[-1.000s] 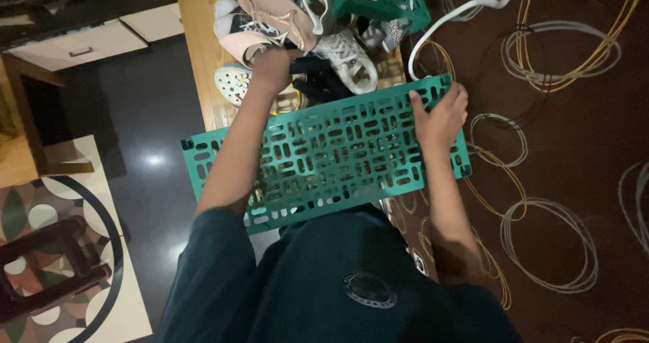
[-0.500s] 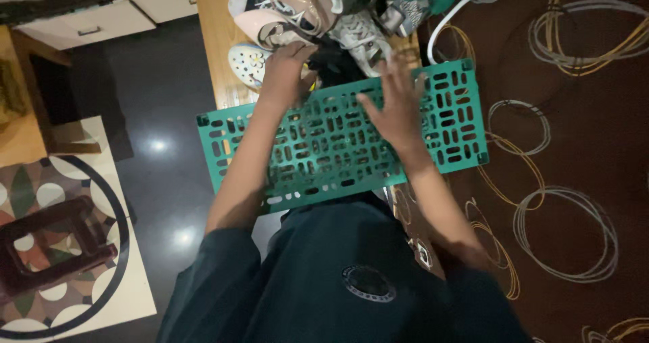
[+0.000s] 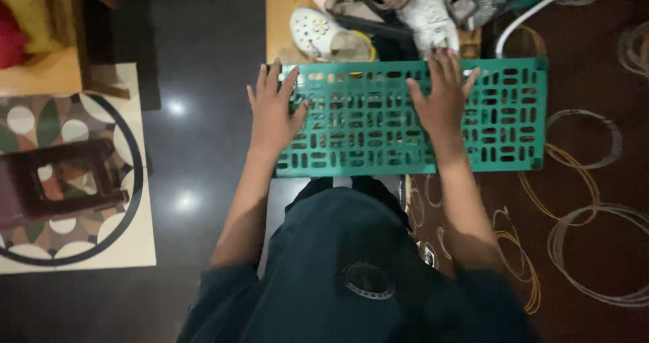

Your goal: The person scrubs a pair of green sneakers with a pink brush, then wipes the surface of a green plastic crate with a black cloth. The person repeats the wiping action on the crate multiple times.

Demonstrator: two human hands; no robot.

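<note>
Near pile of shoes [image 3: 378, 18]: green lattice panel [image 3: 500, 113], stiff, light plastic; left hand [image 3: 274, 116], right hand [image 3: 443, 100] flat, fingers spread, pressing; better grip at short edges.

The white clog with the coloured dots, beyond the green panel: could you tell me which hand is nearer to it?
Left. The left hand lies flat on the green perforated panel at its left end, just below the white clog. The right hand rests farther right, below a white sneaker.

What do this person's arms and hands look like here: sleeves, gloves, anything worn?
Both hands, the left hand and the right hand, are bare, without gloves; no rings, watch or wristband can be made out. The forearms are uncovered. Short dark teal sleeves of a top end near the elbows.
</note>
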